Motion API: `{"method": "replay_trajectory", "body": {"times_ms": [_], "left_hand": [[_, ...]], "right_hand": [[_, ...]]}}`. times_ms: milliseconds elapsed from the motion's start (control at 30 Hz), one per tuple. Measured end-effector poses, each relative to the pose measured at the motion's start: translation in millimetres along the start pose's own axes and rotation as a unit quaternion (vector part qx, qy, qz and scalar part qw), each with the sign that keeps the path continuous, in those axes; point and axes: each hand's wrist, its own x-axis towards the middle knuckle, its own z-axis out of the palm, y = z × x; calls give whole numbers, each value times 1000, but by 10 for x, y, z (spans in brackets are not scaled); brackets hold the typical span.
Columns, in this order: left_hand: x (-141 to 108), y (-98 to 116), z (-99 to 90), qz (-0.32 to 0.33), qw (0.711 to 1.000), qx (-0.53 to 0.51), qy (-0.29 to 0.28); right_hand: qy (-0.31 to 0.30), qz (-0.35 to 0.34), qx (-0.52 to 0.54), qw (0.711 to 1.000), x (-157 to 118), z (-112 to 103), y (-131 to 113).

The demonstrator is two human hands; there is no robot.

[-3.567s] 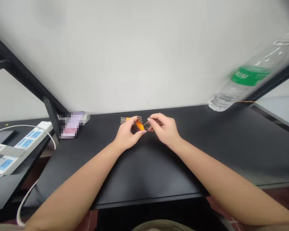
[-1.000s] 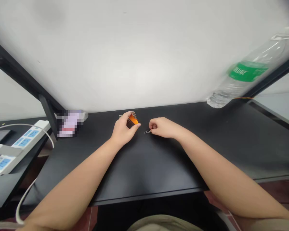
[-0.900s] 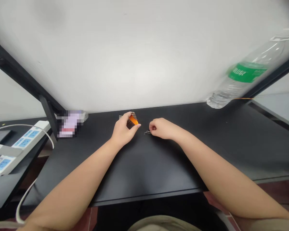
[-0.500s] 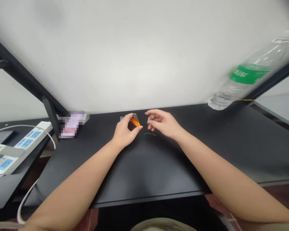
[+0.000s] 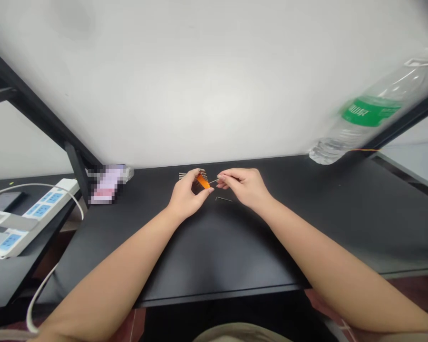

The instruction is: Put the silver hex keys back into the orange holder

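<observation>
An orange holder with several thin metal keys fanned out at its far side is gripped between the thumb and fingers of my left hand. Just to the right, my right hand pinches a thin metal key, whose left end reaches the orange holder. Whether that end is inside the holder or only touches it is too small to tell. A separate L-shaped key lies on the black table below the gap between my hands.
A large plastic bottle with a green label leans at the back right by the wall. At the left are a blurred-out packet, a white power strip, a cable and a black frame post.
The fingers of my right hand have closed into a pinch, and a thin key now spans from them to the orange holder. My left hand has barely moved.
</observation>
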Motion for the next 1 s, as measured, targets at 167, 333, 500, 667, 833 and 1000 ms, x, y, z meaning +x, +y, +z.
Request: {"method": "replay_trajectory", "body": {"times_ms": [167,333,500,667,833,1000], "left_hand": [[-3,5,-3,3,1000,7,-3],[-2,-4,-10,14,1000,24,-3],[-1,-3,-15,15,999,35,-8],[-2,-6,-14,16,999,36,-11],[-9,2,-6,13,999,27,-12],[-3,20,3,-1,1000,16,-3]], "right_hand": [[0,9,-6,1000,3,-12,-3],[0,34,28,999,-6,39,-11],[-3,41,49,998,-22,48,-44],[-21,45,60,997,-27,39,-52],[8,68,84,994,-20,112,12],[18,-3,-18,1000,-45,181,14]]}}
